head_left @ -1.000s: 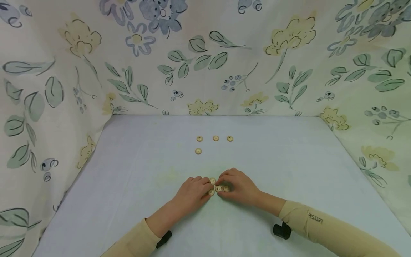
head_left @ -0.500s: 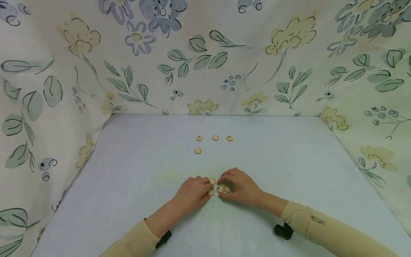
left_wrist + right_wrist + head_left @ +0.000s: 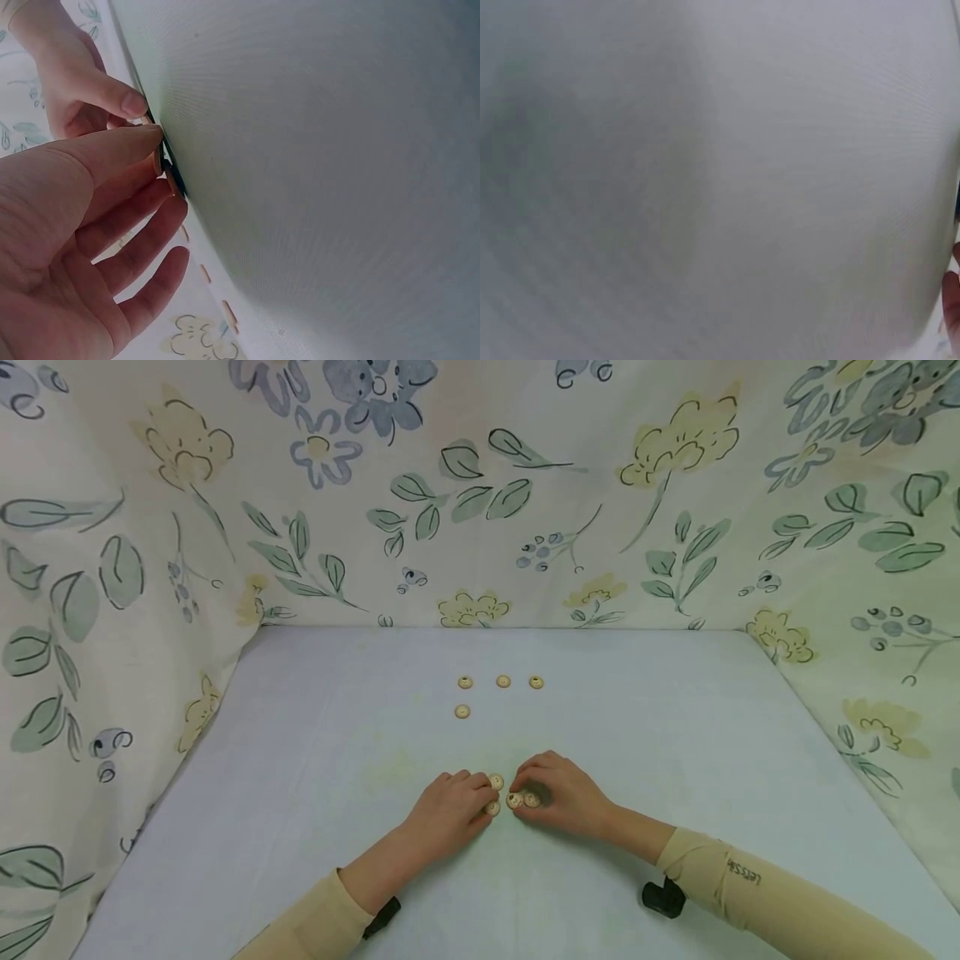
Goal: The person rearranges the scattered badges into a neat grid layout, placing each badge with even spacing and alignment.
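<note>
Left hand (image 3: 450, 810) lies near the table's middle, its thumb and index finger pinching a round wooden button (image 3: 492, 808). Another wooden button (image 3: 496, 782) touches its fingertips at the back. In the left wrist view, the left hand's outer fingers spread out loosely, and the held button (image 3: 158, 161) is seen edge-on. Just to the right, the right hand (image 3: 562, 797) curls thumb and index finger about a button (image 3: 514, 800). A further button (image 3: 531, 799) sits within that curl, partly shaded. A narrow gap separates the two pairs.
Farther back on the white tabletop (image 3: 337, 735), three buttons form a row, the middle one (image 3: 503, 682) among them. A single button (image 3: 462, 712) lies before the row's left end. Floral cloth (image 3: 570, 518) surrounds the table at the back and sides.
The right hand has shifted slightly right with its two buttons, widening the gap from the left pair. The left hand stays in place. The four far buttons have not moved.
</note>
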Demonstrator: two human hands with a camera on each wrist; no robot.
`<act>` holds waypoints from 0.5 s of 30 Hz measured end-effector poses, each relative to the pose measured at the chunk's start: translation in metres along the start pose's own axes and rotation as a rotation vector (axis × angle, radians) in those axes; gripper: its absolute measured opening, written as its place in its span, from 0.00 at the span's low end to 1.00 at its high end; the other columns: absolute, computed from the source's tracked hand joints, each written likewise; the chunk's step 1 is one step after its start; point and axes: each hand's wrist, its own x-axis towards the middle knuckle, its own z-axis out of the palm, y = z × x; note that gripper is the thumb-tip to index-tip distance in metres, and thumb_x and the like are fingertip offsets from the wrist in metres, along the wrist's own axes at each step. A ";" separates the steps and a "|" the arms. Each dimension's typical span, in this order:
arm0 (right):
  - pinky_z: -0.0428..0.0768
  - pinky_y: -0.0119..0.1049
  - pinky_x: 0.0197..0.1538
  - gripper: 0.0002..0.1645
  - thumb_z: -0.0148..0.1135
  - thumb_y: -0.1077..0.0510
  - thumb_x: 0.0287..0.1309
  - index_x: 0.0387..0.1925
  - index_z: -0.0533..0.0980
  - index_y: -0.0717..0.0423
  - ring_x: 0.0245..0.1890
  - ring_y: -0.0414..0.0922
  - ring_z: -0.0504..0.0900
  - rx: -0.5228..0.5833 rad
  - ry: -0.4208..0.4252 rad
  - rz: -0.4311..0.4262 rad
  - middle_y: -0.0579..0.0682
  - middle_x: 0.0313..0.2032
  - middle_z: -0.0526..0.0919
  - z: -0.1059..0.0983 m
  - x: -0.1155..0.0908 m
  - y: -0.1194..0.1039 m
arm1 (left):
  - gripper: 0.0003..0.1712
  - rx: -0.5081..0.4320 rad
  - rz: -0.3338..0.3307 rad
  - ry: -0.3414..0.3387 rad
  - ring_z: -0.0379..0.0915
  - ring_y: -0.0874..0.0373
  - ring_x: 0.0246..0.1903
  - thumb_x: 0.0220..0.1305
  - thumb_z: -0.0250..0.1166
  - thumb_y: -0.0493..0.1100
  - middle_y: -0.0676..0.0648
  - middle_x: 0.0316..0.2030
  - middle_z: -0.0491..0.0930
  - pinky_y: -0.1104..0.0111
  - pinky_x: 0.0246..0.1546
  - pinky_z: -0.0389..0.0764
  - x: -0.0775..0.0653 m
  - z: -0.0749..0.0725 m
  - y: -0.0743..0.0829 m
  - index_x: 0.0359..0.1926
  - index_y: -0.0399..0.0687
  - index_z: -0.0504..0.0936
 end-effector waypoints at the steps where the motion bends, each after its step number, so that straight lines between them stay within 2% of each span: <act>1: 0.73 0.38 0.50 0.11 0.74 0.50 0.51 0.37 0.82 0.43 0.47 0.37 0.74 0.004 -0.006 0.009 0.38 0.43 0.80 0.000 0.000 0.000 | 0.08 0.000 -0.001 0.000 0.72 0.59 0.31 0.57 0.72 0.44 0.55 0.35 0.79 0.69 0.30 0.69 0.000 0.000 0.000 0.38 0.53 0.84; 10: 0.73 0.37 0.50 0.12 0.76 0.51 0.48 0.34 0.81 0.43 0.46 0.37 0.73 0.028 0.032 0.039 0.37 0.42 0.79 0.003 0.001 0.002 | 0.08 -0.012 0.002 0.013 0.72 0.59 0.31 0.56 0.72 0.42 0.55 0.34 0.78 0.69 0.30 0.70 0.000 0.000 0.000 0.37 0.52 0.84; 15: 0.74 0.36 0.49 0.12 0.76 0.51 0.48 0.34 0.81 0.42 0.46 0.36 0.73 0.057 0.052 0.124 0.35 0.42 0.78 -0.001 0.007 0.000 | 0.07 -0.006 0.007 0.021 0.71 0.59 0.30 0.56 0.72 0.42 0.55 0.33 0.78 0.69 0.29 0.68 0.000 -0.001 0.000 0.36 0.52 0.83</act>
